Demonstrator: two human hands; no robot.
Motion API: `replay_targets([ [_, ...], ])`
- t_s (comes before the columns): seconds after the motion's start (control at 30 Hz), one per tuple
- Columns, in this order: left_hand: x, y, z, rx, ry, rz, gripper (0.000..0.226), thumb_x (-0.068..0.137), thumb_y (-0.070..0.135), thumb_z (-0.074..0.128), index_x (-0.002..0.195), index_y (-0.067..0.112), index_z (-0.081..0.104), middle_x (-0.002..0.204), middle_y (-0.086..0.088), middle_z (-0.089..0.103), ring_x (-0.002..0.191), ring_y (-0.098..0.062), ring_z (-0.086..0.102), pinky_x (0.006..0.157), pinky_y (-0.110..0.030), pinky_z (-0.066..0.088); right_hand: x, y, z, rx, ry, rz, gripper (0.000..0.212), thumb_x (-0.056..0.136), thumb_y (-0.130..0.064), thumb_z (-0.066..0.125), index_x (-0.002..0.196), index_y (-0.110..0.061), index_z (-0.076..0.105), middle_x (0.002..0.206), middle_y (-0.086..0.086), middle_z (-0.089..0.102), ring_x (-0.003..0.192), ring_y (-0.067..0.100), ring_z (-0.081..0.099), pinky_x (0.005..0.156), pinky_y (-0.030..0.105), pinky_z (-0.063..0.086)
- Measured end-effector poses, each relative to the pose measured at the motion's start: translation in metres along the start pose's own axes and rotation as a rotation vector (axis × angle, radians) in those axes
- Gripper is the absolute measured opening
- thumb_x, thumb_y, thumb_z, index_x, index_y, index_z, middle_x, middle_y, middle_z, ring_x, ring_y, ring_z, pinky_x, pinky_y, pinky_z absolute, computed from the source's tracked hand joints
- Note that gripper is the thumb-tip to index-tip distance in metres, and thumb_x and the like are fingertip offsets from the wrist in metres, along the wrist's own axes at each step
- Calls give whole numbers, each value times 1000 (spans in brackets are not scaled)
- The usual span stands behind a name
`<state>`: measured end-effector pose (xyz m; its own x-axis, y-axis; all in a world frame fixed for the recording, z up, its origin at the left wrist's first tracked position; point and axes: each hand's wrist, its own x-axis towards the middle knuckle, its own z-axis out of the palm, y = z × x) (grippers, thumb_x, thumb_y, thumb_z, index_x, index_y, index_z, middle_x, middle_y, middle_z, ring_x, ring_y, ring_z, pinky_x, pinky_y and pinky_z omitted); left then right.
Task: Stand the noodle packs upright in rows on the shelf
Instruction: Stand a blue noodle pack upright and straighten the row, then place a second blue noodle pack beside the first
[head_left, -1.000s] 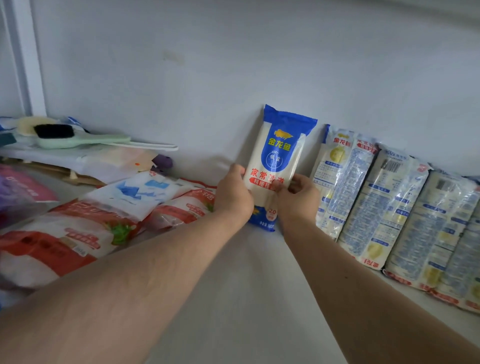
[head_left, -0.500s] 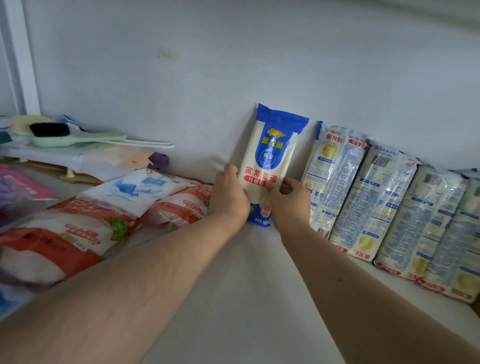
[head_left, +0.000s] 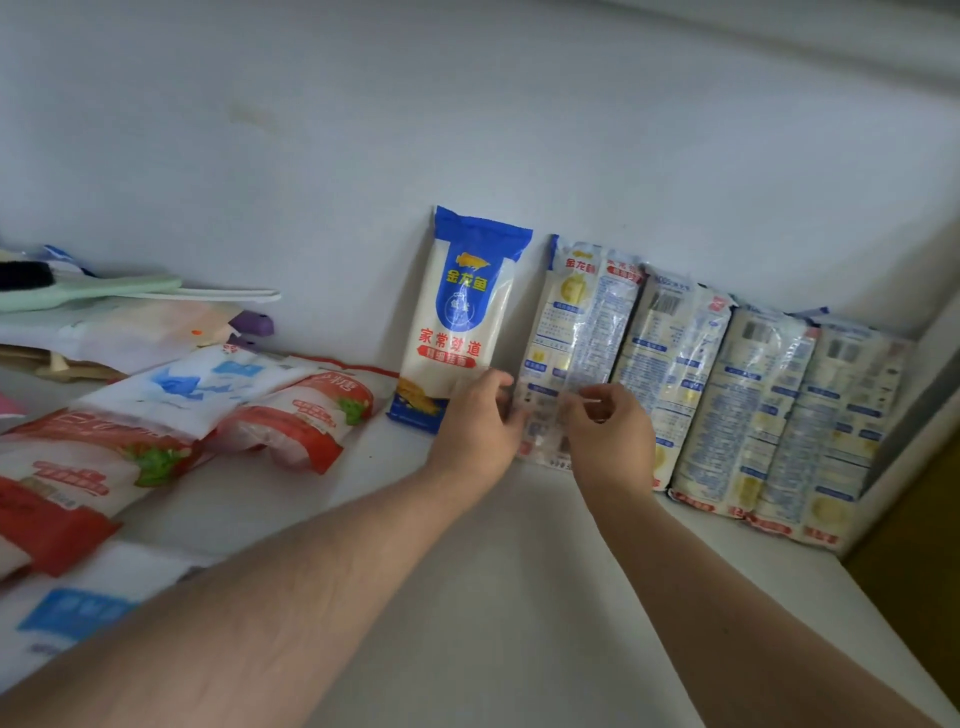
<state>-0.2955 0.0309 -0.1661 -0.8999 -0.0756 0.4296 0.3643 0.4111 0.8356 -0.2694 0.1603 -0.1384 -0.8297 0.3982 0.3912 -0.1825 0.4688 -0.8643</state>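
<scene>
Head view, looking down along a white shelf (head_left: 519, 597) against a white back wall (head_left: 519, 130). A blue-topped noodle pack (head_left: 462, 312) stands upright on the shelf, leaning on the wall, with no hand on it. Just to its right stands a row of four clear noodle packs, backs and barcodes facing out, touching one another and tilted slightly: the first clear pack (head_left: 576, 332), the second (head_left: 670, 364), the third (head_left: 743, 410), and the fourth (head_left: 836, 431) nearest the shelf's right side wall (head_left: 930, 364). The left hand (head_left: 478, 421) sits at the lower left edge of the first clear pack, fingers bent against its side, close beside the base of the blue-topped pack. The right hand (head_left: 608, 431) is in front of the same pack's lower half, fingers curled and pinching the clear film; the picture is blurred here, so the exact hold is unclear. The hands are near each other but apart. Left side of the shelf: red-and-white bags (head_left: 296, 421) lying flat, a white bag with blue print (head_left: 197, 384) on top of them, and further back a pale green brush (head_left: 88, 291) with dark bristles lying on a pile of papers.
</scene>
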Motion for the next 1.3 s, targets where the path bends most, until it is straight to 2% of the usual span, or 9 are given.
replay_targets([
  [0.13,3,11,21,-115,-20,-101,41,81,31,80,114,20,60,107,0,70,96,-16,69,84,-41,59,6,14,-22,-5,22,23,12,98,-24,65,107,-15,67,85,-7,67,69,7,61,62,26,50],
  [0.53,20,22,24,-106,-62,-320,41,73,17,88,107,10,66,108,-4,73,91,-19,67,84,-36,55,9,21,-45,-32,-72,38,19,101,-26,64,114,-13,67,95,-3,69,72,2,61,44,7,41],
  [0.63,10,26,20,-138,-29,-342,38,72,16,88,103,10,67,105,-5,74,91,-21,70,85,-39,58,5,18,-48,-37,-93,40,22,100,-27,65,117,-13,66,97,-4,69,75,1,61,53,13,41],
  [0.77,-6,32,5,-218,-43,-332,31,75,9,85,101,10,68,100,-5,75,83,-18,71,61,-26,56,-3,9,-49,12,-129,56,37,97,-34,69,127,-12,62,94,-10,64,78,-3,58,60,15,41],
  [0.9,-24,45,-16,-259,-71,-314,34,75,7,85,104,12,70,98,-2,77,87,-20,74,73,-39,62,-17,-6,-51,116,-200,106,64,92,-47,71,145,-15,51,122,-1,68,97,9,64,83,25,49],
  [1.0,-40,54,-34,-318,-96,-310,34,76,3,83,106,11,68,100,-4,77,89,-22,74,75,-44,63,-32,-22,-59,352,-270,164,97,65,-68,84,142,-18,55,130,-2,70,114,17,68,104,40,52],
  [1.07,-52,58,-45,-316,-105,-306,35,74,2,84,105,11,68,101,-4,77,89,-21,75,78,-45,62,-36,-27,-66,470,-327,196,110,47,-69,91,137,-14,61,123,3,76,112,21,73,104,46,55],
  [1.2,-74,66,-65,-261,-150,-293,34,72,3,86,96,17,68,99,-2,78,88,-17,74,77,-37,61,-49,-40,-78,460,-418,164,56,71,-33,88,116,-5,69,109,7,81,105,26,77,100,49,57],
  [1.3,-87,74,-75,-249,-179,-269,37,70,3,87,96,19,66,100,-1,77,85,-11,73,71,-26,59,-59,-46,-82,434,-366,158,38,81,-20,86,110,-4,69,105,8,81,101,27,77,98,52,58],
])
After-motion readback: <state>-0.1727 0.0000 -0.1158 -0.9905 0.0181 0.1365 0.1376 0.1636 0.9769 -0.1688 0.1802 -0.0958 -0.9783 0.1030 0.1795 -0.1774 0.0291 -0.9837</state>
